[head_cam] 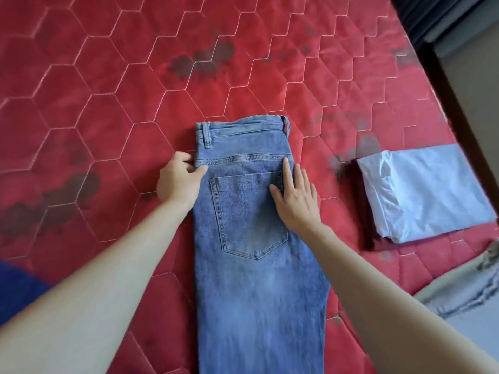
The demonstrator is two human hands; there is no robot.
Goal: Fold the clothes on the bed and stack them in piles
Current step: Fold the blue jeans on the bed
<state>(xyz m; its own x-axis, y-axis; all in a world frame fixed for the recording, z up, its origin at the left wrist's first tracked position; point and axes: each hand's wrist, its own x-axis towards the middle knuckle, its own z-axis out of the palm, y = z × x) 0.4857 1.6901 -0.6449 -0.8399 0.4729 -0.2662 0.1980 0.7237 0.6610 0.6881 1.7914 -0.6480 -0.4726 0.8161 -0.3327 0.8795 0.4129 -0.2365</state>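
Blue jeans (251, 238) lie near the middle of the red quilted mattress (108, 90), folded lengthwise so one leg covers the other, waistband toward the far side and legs running off the near edge of view. Back pocket (249, 214) faces up, stitching visible; a belt loop shows at the waistband's left corner. Left hand (179, 182) sits at the jeans' left edge just below the waistband, fingers curled, thumb on top of the denim and the others tucked at the fold, pinching that edge. Right hand (295, 195) lies flat on the jeans' right side beside the pocket, fingers straight and slightly spread, palm down, fingertips pointing toward the waistband; outer fingers reach to the denim's right edge. Both forearms bare. Near the mattress's right edge, well apart from the jeans, a folded white garment (424, 193) rests as a neat rectangle; whether anything lies beneath it, cannot tell. At the near right corner, a pale frayed denim piece (464, 290), partly cut off by the frame. Mattress bears dark blotches across its hexagon stitching. A blurred blue patch (19, 290) at the near left, unidentifiable.
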